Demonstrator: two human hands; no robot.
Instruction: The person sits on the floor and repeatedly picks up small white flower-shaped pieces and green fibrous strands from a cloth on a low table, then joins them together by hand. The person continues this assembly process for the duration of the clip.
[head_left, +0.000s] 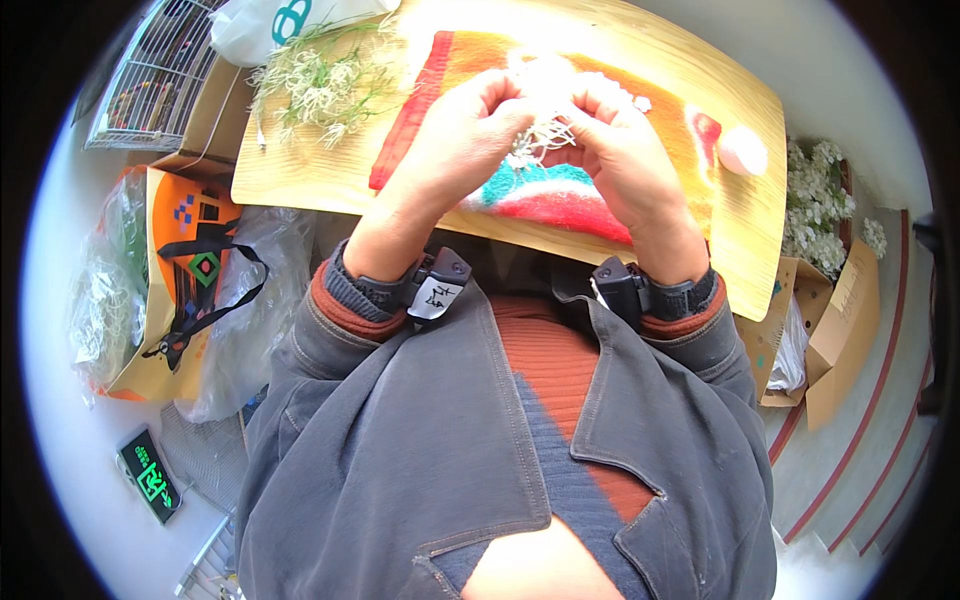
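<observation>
Above the table's front edge, my left hand (480, 127) and my right hand (619, 142) face each other, fingertips pinched together. Between them is a small bunch of thin white stems (541, 139), probably artificial flower parts, with loose ends hanging down. Glare washes out the top of the bunch. Below my hands lies a fuzzy orange, red and teal cloth (660, 187). Small white blossoms (641, 103) show behind my right fingers. A loose heap of pale green and white sprigs (322, 86) lies on the table to the left of my left hand.
A white rounded object (742, 150) stands at the right of the wooden table (300, 180). White flowers (817, 202) and an open cardboard box (844, 337) are beside stairs (840, 457). At left are a patterned orange bag (191, 277), clear plastic bags and a wire cage (161, 71).
</observation>
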